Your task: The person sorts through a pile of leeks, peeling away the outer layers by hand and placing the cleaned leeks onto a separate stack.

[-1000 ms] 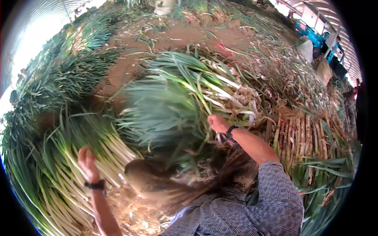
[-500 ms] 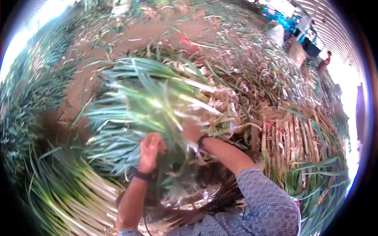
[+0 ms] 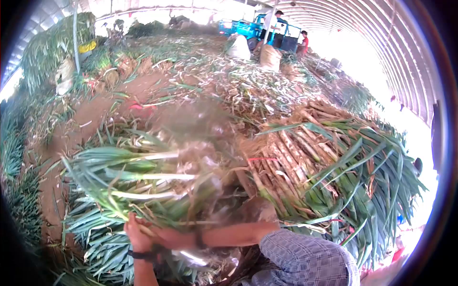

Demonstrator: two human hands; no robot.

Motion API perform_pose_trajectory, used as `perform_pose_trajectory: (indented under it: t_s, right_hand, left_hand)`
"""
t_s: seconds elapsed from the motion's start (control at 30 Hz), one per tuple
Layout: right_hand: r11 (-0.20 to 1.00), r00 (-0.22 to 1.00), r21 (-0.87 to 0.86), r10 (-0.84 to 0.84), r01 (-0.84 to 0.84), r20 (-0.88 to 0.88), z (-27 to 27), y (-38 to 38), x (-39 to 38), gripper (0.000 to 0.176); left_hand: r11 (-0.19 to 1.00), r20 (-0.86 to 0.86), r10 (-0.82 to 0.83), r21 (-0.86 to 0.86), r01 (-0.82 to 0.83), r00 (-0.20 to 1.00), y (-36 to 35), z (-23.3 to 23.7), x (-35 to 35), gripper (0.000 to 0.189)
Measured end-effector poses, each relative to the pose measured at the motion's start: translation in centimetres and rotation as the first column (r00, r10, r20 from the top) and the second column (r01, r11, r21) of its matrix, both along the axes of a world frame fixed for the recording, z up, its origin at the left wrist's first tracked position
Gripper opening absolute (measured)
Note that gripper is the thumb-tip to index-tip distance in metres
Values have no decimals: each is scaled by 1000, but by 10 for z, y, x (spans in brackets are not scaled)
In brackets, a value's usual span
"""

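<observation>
My left hand (image 3: 138, 234) is closed at the lower left, against the green part of a long leek (image 3: 119, 209) that lies over the pile. My right hand (image 3: 164, 237) reaches across from the right beside it, blurred, and its fingers cannot be made out. Under and around both hands lies a heap of green leeks (image 3: 102, 238). Several cleaned leeks with white stalks (image 3: 157, 176) rest on top, pointing right. Dry peelings and roots (image 3: 205, 157), smeared by motion, are just beyond the hands.
A stack of untrimmed leeks (image 3: 305, 162) is at the right. Farther off are a white sack (image 3: 239, 48), a tan sack (image 3: 270, 58), a blue vehicle (image 3: 245, 29) and two people (image 3: 303, 42). Leeks are heaped at the left (image 3: 52, 52).
The view has swung up and right, bringing the far area in. My right hand has moved left across to my left hand, which is now closed against a leek.
</observation>
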State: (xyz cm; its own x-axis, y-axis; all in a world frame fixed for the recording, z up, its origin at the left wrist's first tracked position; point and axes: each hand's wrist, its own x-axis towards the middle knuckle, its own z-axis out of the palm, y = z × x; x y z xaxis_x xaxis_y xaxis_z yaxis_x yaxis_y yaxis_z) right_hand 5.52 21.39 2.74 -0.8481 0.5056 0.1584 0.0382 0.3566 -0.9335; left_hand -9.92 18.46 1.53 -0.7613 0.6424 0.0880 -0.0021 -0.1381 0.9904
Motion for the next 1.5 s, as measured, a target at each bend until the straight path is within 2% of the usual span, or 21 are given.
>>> perform_pose_trajectory:
  t_s: [0.03, 0.07, 0.1, 0.17, 0.3, 0.43, 0.5, 0.53, 0.6, 0.67, 0.7, 0.73, 0.77, 0.8, 0.87, 0.97, 1.03, 1.13, 1.27, 1.43, 1.5]
  right_hand:
    - [993, 982, -112, 49, -28, 184, -18, -7, 5, 22]
    - [999, 997, 25, -22, 24, -75, -14, -21, 16, 24]
    - [986, 993, -151, 82, -69, 84, 24, -26, 32, 30]
    - [964, 997, -264, 24, -43, -72, 25, -48, 39, 32]
    - [869, 991, -485, 131, -99, 33, 33, -59, 55, 29]
    - [822, 961, -552, 249, -143, 121, 30, -64, 90, 32]
    - [834, 961, -537, 235, -124, 143, 16, -68, 102, 30]
    - [906, 961, -347, 272, -241, 42, 21, -71, 120, 27]
    - [925, 929, -85, 364, -369, -75, 53, -80, 160, 24]
    - [836, 849, -206, 527, -509, 42, 112, -90, 207, 27]
    - [804, 805, -242, 581, -544, 121, 130, -88, 223, 28]
    - [829, 783, -223, 558, -512, 276, 114, -84, 230, 31]
    - [846, 824, -66, 530, -529, 198, 72, -69, 239, 35]
    - [823, 766, 52, 500, -565, 404, 104, -40, 231, 35]
    - [692, 872, 551, 257, -466, 416, 105, 16, 195, 25]
    - [944, 974, 291, 100, -157, 203, 116, 87, 141, 18]
    - [896, 984, 442, -44, -37, 171, 76, 147, 107, 20]
    - [864, 938, 504, -165, -12, 306, 60, 207, 61, 14]
    - [826, 839, 557, -363, 88, 406, -8, 258, 26, 16]
    - [783, 669, 618, -424, -68, 610, -22, 256, -8, 21]
    - [731, 772, 603, -169, -319, 613, -30, 252, 2, 25]
  left_hand:
    - [1000, 294, -30, 3, 31, 955, -1, 26, -7, 34]
    - [1000, 567, -15, 5, 15, 824, -1, 53, -13, 33]
    - [999, 606, -30, 49, 0, 795, 1, 36, -29, 33]
    - [998, 594, -32, 63, -7, 803, 0, 31, -35, 33]
    - [998, 623, -52, 59, 20, 780, -2, 9, -45, 34]
    - [999, 609, -46, 6, 54, 792, -3, -20, -54, 31]
    - [1000, 383, -22, 0, 24, 923, -5, -41, -59, 29]
    - [1000, 162, 19, 7, -21, 987, -3, -73, -78, 30]
    - [983, -466, 179, 119, -139, 866, -27, -134, -155, 30]
    - [936, -162, 310, 226, -270, 937, -41, -116, -181, 30]
    - [929, 521, 234, 130, -348, 821, -55, -74, -177, 29]
    - [926, 648, 221, 95, -365, 729, -56, -73, -185, 31]
    - [963, 650, 65, 157, -217, 757, -59, -86, -187, 29]
    - [975, 607, 36, 151, -160, 794, -53, -79, -176, 28]
    - [979, 510, 60, 140, -151, 858, -35, -37, -136, 26]
    - [970, 492, 88, 154, -186, 866, -28, 60, -68, 30]
    - [955, 496, 91, 203, -217, 864, -25, 115, -14, 29]
    - [989, 517, -146, 61, 134, 843, -29, 40, 2, 28]
    - [988, 636, -132, 24, 152, 760, -20, 78, 24, 28]
    - [999, 752, -21, 33, -5, 659, -9, 91, 25, 29]
    - [998, 735, 25, 17, -56, 678, -6, 87, 22, 29]
